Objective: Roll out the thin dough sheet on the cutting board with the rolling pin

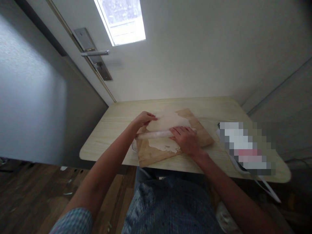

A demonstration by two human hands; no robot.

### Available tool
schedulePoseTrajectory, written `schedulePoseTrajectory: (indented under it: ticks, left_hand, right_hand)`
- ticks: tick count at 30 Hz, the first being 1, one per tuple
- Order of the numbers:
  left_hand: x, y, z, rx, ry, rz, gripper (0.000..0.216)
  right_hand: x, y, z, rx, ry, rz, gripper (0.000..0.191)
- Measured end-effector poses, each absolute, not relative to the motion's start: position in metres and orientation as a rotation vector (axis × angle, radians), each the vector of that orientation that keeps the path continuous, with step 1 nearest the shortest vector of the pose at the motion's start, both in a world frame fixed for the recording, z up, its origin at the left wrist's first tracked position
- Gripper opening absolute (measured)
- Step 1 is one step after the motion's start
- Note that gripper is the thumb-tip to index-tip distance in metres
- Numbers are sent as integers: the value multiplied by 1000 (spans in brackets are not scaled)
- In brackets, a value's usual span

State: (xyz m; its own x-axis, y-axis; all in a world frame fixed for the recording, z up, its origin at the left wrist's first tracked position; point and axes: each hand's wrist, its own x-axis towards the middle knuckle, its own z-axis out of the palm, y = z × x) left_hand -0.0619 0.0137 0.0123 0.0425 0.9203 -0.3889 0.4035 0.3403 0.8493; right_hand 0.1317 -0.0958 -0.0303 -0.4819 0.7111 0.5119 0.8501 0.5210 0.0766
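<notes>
A thin, pale sheet of dough with ragged edges is spread over a wooden board. Across the dough lies a floury rolling pin, roughly level from left to right. My right hand rests over the pin's right part, fingers together on top of it. At the dough's far left edge, my left hand is closed, thumb and fingers pinching the sheet's rim. The pin's left end shows below my left wrist. My right hand hides part of the pin and of the dough beneath.
The board sits on a light wood table with rounded corners. A blurred-out device lies at the table's right, with a white cable hanging over the edge. Behind stands a white door with a metal handle.
</notes>
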Motion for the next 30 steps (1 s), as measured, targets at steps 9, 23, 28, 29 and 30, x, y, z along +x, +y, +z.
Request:
schedulePoseTrajectory:
  ticks: [9, 23, 28, 29, 30]
  left_hand:
    - [-66, 4, 9, 1355, 1508, 328, 13]
    - [-46, -12, 131, 1943, 1537, 415, 16]
    - [-11, -17, 136, 2030, 1474, 352, 17]
    - [-1, -17, 126, 2015, 1442, 317, 18]
    - [10, -17, 114, 1984, 1407, 282, 19]
  right_hand:
    - [142, -110, -29, -1127, -2303, -601, 18]
    - [185, -146, -3, -1072, -2161, -718, 17]
    - [193, -153, 3, -1081, -2134, -727, 18]
    - [194, -154, 3, -1079, -2132, -725, 18]
    - [195, -155, 3, -1078, -2130, -723, 18]
